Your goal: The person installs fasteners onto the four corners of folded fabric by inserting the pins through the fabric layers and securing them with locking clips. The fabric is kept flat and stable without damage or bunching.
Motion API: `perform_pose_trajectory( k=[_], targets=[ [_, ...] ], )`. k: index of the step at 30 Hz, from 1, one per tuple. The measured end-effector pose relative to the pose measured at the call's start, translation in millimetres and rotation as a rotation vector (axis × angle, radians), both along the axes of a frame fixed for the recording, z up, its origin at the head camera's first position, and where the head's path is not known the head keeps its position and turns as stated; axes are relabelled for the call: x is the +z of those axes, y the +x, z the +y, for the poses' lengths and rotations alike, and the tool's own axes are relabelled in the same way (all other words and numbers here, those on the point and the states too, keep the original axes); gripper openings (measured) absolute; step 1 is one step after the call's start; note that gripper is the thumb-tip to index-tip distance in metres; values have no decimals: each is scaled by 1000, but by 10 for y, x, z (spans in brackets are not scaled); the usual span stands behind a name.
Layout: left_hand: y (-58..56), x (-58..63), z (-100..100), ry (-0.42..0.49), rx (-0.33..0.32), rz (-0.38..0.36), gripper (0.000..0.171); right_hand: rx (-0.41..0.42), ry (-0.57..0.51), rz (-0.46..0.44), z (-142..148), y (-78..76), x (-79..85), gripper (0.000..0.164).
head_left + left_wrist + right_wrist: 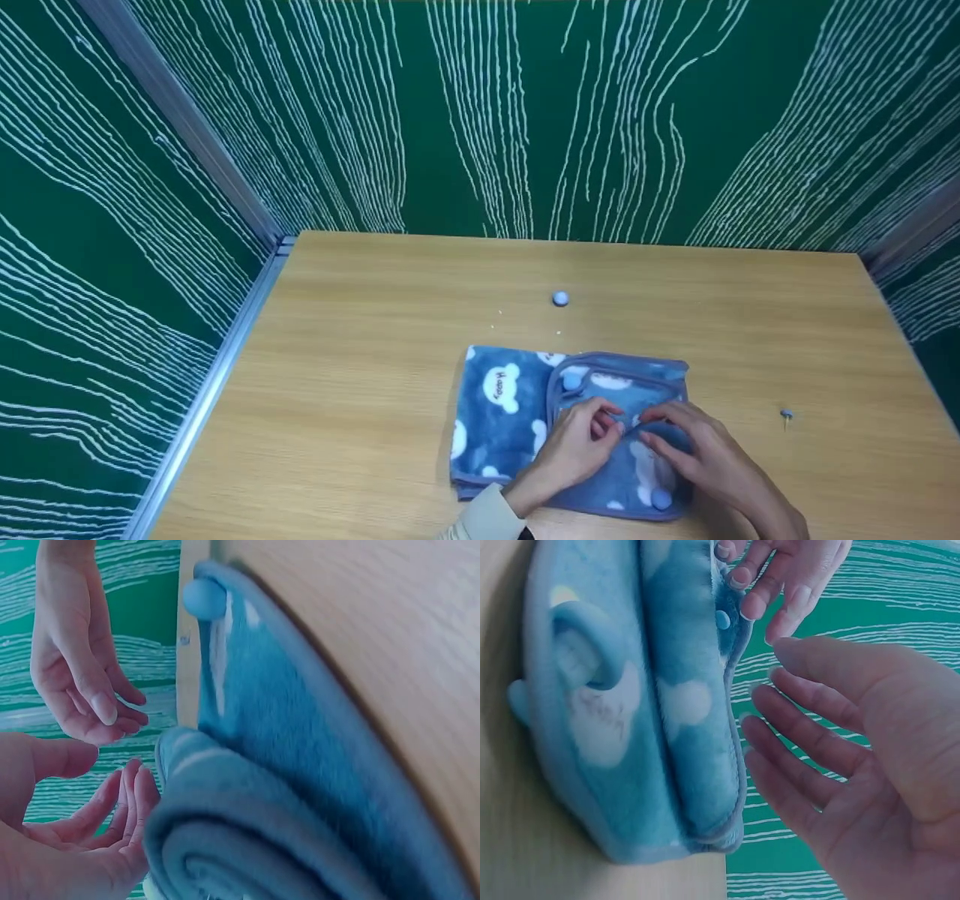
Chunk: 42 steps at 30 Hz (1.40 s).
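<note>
A folded blue fleece blanket (495,442) with white bear and cloud prints lies on the table. Over its right half my left hand (574,446) and right hand (705,454) face each other, fingertips close together. In the left wrist view, the thumb and fingers of my left hand (82,832) are bent but apart, with nothing seen between them. My right hand (855,742) has loosely bent, spread fingers beside the blanket's edge in the right wrist view. Round blue knobs sit on the blanket, one knob (661,499) near its lower right corner and another (573,379) near the top.
A loose round blue knob (560,298) lies behind the blanket on the wooden table (337,360), near tiny white specks. To the right is a small blue-headed pin (786,415) with a thin shaft. Green walls (480,120) with white wavy lines surround the table.
</note>
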<state>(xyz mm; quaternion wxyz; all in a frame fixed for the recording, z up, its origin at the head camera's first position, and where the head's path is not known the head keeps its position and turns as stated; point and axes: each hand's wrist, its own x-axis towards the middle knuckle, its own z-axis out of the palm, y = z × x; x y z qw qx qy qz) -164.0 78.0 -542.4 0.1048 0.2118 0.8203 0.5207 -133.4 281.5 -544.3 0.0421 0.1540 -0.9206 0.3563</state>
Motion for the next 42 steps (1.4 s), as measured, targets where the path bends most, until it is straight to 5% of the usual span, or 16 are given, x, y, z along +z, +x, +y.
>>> perform_pose_trajectory(
  k=[14, 24, 32, 42],
  targets=[
    [-213, -7, -192, 31, 185, 105, 21, 34, 24, 19, -124, -306, -11, 24],
    [-284, -49, -237, -131, 343, 106, 48, 81, 50, 4, -123, -399, 110, 32],
    [-305, -89, -259, -230, 292, 18, 66, 104, 35, -29, -104, -425, 140, 34],
    [-335, -122, -297, -228, 255, -38, 69, 97, 65, -125, -81, -444, 239, 35]
  ],
)
